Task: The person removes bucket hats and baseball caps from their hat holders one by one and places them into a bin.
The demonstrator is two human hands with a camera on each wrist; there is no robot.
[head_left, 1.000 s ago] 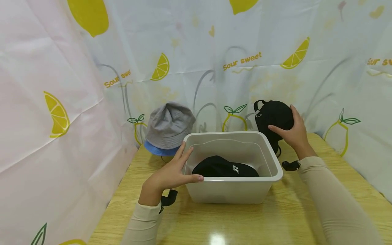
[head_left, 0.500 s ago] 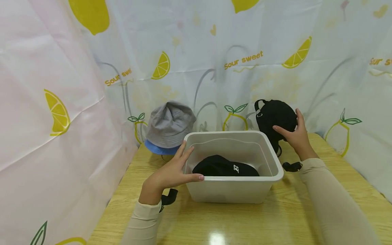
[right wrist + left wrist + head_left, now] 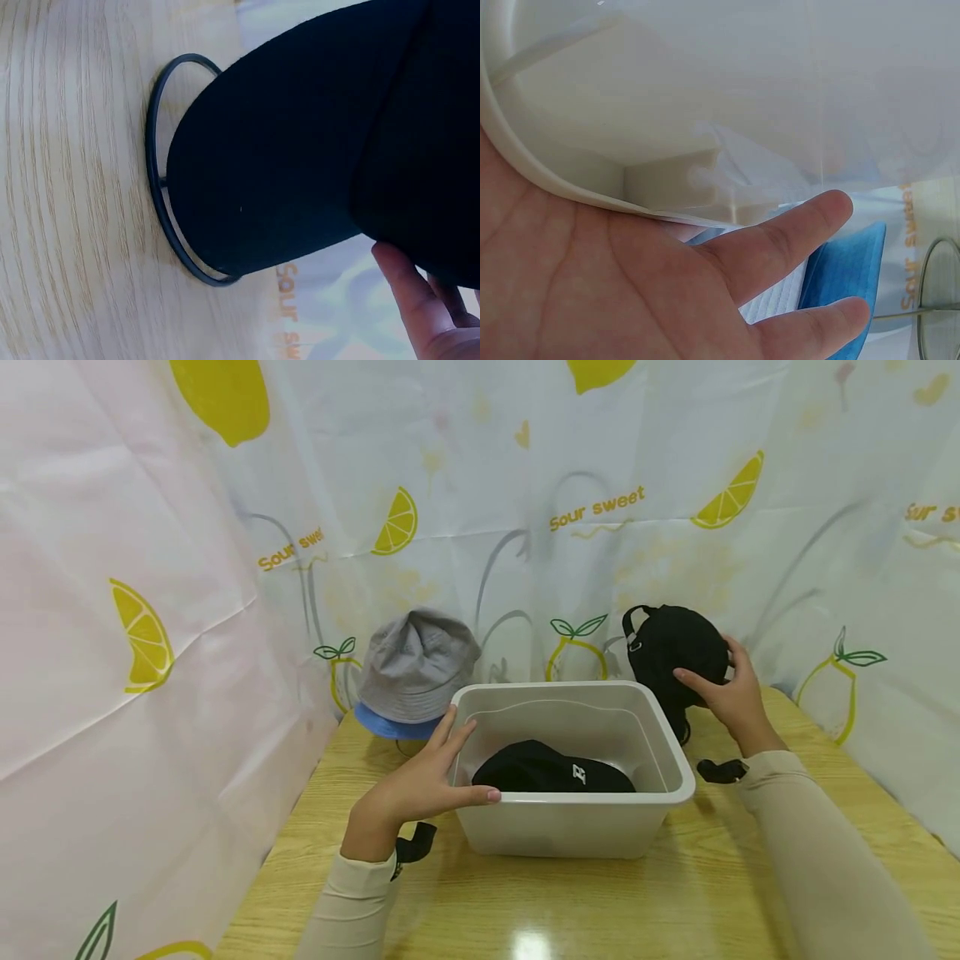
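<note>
A white plastic tub (image 3: pixel 551 828) stands mid-table, holding a black cap with a light emblem (image 3: pixel 528 768). My left hand (image 3: pixel 408 789) rests on its near left corner, thumb along the front rim and straight fingers at the left side. In the left wrist view the palm (image 3: pixel 592 277) lies against the rim. Behind the tub's right side, another black cap (image 3: pixel 675 647) sits on a stand whose black ring base (image 3: pixel 152 150) shows in the right wrist view. My right hand (image 3: pixel 738 702) holds that cap's right side, thumb in front; the other fingers are partly hidden behind it.
Left behind the tub, a grey bucket hat (image 3: pixel 420 664) sits above a blue brim (image 3: pixel 386 722). A thin wire ring (image 3: pixel 922 309) shows near them in the left wrist view. Lemon-printed curtains (image 3: pixel 480 468) enclose the wooden table (image 3: pixel 450 910) at back and sides.
My right hand has shifted slightly right and down along the right-hand cap, which has moved only a little. The left hand and the tub stay where they were.
</note>
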